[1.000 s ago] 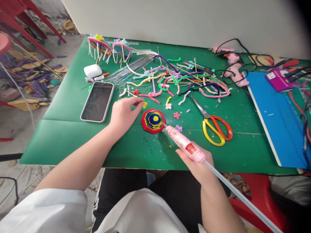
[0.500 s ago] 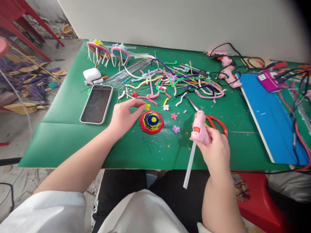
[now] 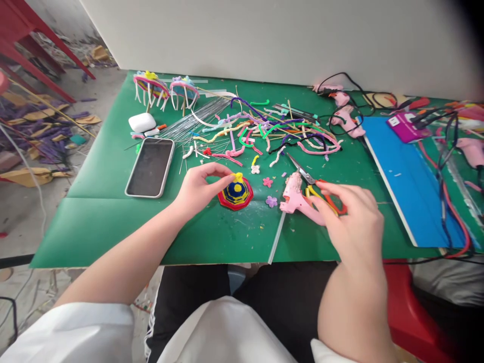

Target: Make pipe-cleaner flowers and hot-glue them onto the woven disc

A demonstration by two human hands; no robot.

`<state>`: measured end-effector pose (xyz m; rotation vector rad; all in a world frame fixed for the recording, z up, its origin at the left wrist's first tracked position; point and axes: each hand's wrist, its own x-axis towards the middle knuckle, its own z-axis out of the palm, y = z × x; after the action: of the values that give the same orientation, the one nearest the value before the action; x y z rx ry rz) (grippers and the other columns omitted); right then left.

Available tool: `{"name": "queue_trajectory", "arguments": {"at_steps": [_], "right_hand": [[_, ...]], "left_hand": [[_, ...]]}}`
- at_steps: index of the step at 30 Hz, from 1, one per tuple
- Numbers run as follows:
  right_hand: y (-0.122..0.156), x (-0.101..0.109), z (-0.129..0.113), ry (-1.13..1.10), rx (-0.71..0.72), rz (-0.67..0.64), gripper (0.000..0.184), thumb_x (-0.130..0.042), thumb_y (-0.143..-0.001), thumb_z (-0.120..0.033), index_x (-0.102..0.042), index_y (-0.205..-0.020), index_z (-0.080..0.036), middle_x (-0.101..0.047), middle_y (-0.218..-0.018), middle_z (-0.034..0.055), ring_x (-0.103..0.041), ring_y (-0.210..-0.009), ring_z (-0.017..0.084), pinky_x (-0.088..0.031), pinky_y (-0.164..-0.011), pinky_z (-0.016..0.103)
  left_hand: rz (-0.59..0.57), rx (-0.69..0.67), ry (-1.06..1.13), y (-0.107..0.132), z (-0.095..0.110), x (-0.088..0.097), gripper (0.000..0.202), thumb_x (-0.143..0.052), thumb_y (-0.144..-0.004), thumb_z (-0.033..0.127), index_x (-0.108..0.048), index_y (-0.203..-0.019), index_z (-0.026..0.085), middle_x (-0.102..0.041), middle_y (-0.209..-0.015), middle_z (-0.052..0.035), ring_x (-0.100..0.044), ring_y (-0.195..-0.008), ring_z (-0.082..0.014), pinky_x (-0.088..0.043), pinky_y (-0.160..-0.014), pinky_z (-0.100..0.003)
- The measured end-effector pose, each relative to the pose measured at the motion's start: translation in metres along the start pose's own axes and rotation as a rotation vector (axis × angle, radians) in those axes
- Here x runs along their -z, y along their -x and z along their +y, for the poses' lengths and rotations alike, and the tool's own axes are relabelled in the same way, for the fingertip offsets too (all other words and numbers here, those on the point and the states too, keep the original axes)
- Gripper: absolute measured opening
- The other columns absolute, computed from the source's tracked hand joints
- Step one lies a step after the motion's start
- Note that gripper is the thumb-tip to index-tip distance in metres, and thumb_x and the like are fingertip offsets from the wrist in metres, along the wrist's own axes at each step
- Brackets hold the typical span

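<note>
Pinching the yellow flower (image 3: 238,177) between thumb and forefinger, my left hand (image 3: 198,189) has it seated on the crown of the woven disc (image 3: 236,194), which lies on the green bench (image 3: 113,227) near the phone (image 3: 150,166). I judge the flower wants a straight, light press dead on the yellow centre, with the disc held from sliding. My right hand (image 3: 355,222) lies over the handle of the pink glue gun (image 3: 297,194), fingers loose and spread (whether they truly grip it I cannot tell), and the gun rests against the scissors (image 3: 321,191). Its glue stick (image 3: 278,237) juts toward the bench edge. A purple flower (image 3: 271,201) and a pink flower (image 3: 267,181) lie between disc and gun, with the tangle of pipe cleaners (image 3: 264,131) beyond
</note>
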<state>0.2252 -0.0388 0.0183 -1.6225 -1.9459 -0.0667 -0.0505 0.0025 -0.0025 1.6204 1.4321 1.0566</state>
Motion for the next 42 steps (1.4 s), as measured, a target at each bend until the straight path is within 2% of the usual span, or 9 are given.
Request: {"name": "queue_trajectory", "arguments": {"at_steps": [1,4,8,14,20,24,27,31,42], "right_hand": [[-0.008,-0.001,-0.015,-0.066,0.029,-0.007,0.021,-0.057,-0.085,-0.034,-0.066,-0.101,-0.023,-0.067,-0.093,0.0065,-0.059,-0.092,0.023,-0.045,-0.085,0.037],[-0.029,-0.016,-0.053,-0.251,0.166,-0.180,0.016,-0.057,-0.086,-0.031,-0.067,-0.095,-0.023,-0.069,-0.085,0.0033,-0.060,-0.086,0.020,-0.046,-0.081,0.033],[-0.038,-0.042,-0.072,-0.318,0.177,-0.305,0.011,-0.056,-0.086,-0.026,-0.066,-0.085,-0.022,-0.070,-0.085,0.0002,-0.061,-0.083,0.016,-0.044,-0.078,0.030],[-0.034,-0.051,-0.067,-0.411,0.102,-0.358,0.009,-0.057,-0.085,-0.024,-0.064,-0.081,-0.021,-0.068,-0.082,-0.0010,-0.061,-0.078,0.014,-0.043,-0.074,0.026],[-0.033,-0.058,-0.053,-0.418,0.025,-0.369,0.009,-0.057,-0.085,-0.022,-0.063,-0.079,-0.020,-0.066,-0.078,-0.0004,-0.060,-0.077,0.014,-0.043,-0.071,0.026],[-0.028,-0.065,-0.050,-0.463,0.057,-0.510,0.010,-0.056,-0.085,-0.021,-0.064,-0.080,-0.020,-0.067,-0.082,0.0000,-0.060,-0.077,0.014,-0.043,-0.070,0.026],[-0.025,-0.068,-0.051,-0.486,0.062,-0.549,0.010,-0.057,-0.085,-0.020,-0.065,-0.079,-0.021,-0.067,-0.081,-0.0008,-0.060,-0.075,0.013,-0.043,-0.070,0.025],[-0.026,-0.070,-0.052,-0.471,0.051,-0.559,0.010,-0.058,-0.085,-0.020,-0.065,-0.079,-0.020,-0.067,-0.081,-0.0010,-0.060,-0.075,0.013,-0.043,-0.070,0.025],[-0.026,-0.074,-0.054,-0.417,0.041,-0.547,0.009,-0.059,-0.083,-0.019,-0.065,-0.077,-0.021,-0.068,-0.081,0.0002,-0.060,-0.077,0.016,-0.042,-0.071,0.027]], "left_hand": [[-0.012,-0.018,-0.025,0.001,0.000,0.000,0.019,-0.065,-0.075,0.037,-0.067,-0.077,0.017,-0.070,-0.079,-0.0028,-0.062,-0.073,-0.0132,-0.051,-0.069,-0.025],[-0.068,-0.062,-0.089,0.002,0.002,-0.001,0.017,-0.064,-0.076,0.035,-0.066,-0.077,0.018,-0.067,-0.075,-0.0022,-0.058,-0.068,-0.0116,-0.048,-0.065,-0.024],[-0.113,-0.126,-0.126,0.004,0.006,0.000,0.015,-0.064,-0.076,0.033,-0.065,-0.076,0.018,-0.064,-0.074,-0.0019,-0.056,-0.068,-0.0120,-0.046,-0.064,-0.024],[-0.160,-0.155,-0.153,0.006,0.006,-0.003,0.014,-0.063,-0.078,0.033,-0.067,-0.077,0.020,-0.064,-0.078,-0.0022,-0.058,-0.074,-0.0136,-0.048,-0.070,-0.026],[-0.114,-0.251,-0.285,0.002,0.000,-0.002,0.027,-0.062,-0.080,0.031,-0.066,-0.105,0.022,-0.061,-0.111,-0.0061,-0.056,-0.105,-0.0194,-0.043,-0.096,-0.034],[-0.287,-0.234,-0.356,0.000,-0.004,0.005,0.041,-0.062,-0.079,0.040,-0.060,-0.117,0.025,-0.053,-0.128,-0.0081,-0.049,-0.120,-0.0242,-0.040,-0.102,-0.039],[-0.397,-0.211,-0.375,0.000,-0.005,0.008,0.049,-0.063,-0.077,0.045,-0.057,-0.122,0.027,-0.047,-0.136,-0.0087,-0.044,-0.126,-0.0265,-0.038,-0.104,-0.042],[-0.448,-0.221,-0.400,0.000,-0.008,0.007,0.053,-0.065,-0.075,0.046,-0.055,-0.124,0.027,-0.045,-0.138,-0.0095,-0.044,-0.127,-0.0268,-0.037,-0.105,-0.044],[-0.468,-0.302,-0.404,-0.002,-0.009,0.005,0.053,-0.065,-0.076,0.044,-0.055,-0.123,0.023,-0.052,-0.131,-0.0091,-0.048,-0.122,-0.0243,-0.040,-0.103,-0.040]]}}
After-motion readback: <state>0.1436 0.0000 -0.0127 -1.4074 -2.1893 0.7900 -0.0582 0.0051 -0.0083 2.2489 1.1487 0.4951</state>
